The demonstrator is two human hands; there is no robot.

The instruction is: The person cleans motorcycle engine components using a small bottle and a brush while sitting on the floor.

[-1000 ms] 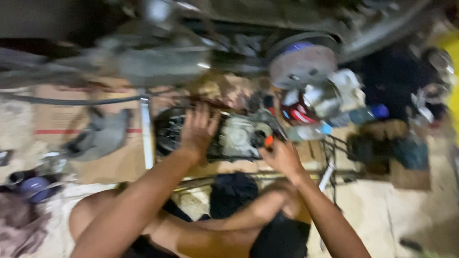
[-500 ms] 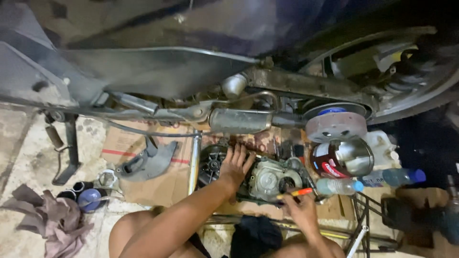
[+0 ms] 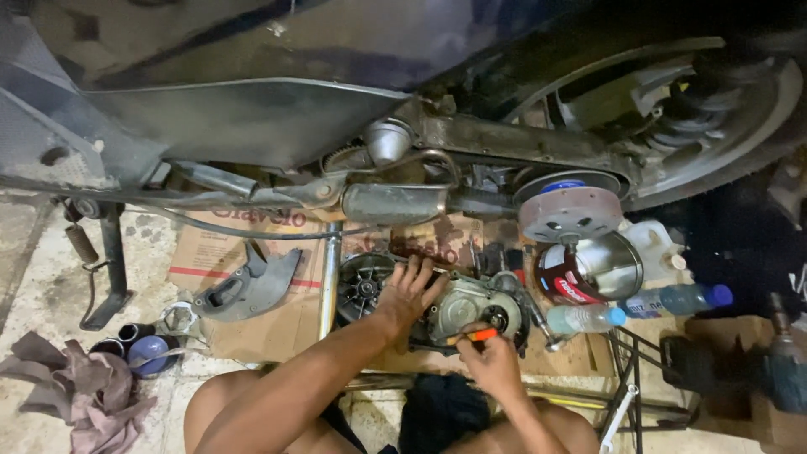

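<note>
L hand [image 3: 409, 294] flat on engine cover [image 3: 458, 311], fingers released; R hand [image 3: 492, 363] fingers grasping orange-handled screwdriver [image 3: 472, 336] at cover.

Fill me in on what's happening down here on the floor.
A person sits on the floor beside a dark scooter raised on its stand. The left hand presses on a grey metal engine cover lying on flattened brown cardboard. The right hand holds an orange-handled tool against that cover. Two clear plastic bottles with blue caps and a grey plastic cover piece lie nearby.
</note>
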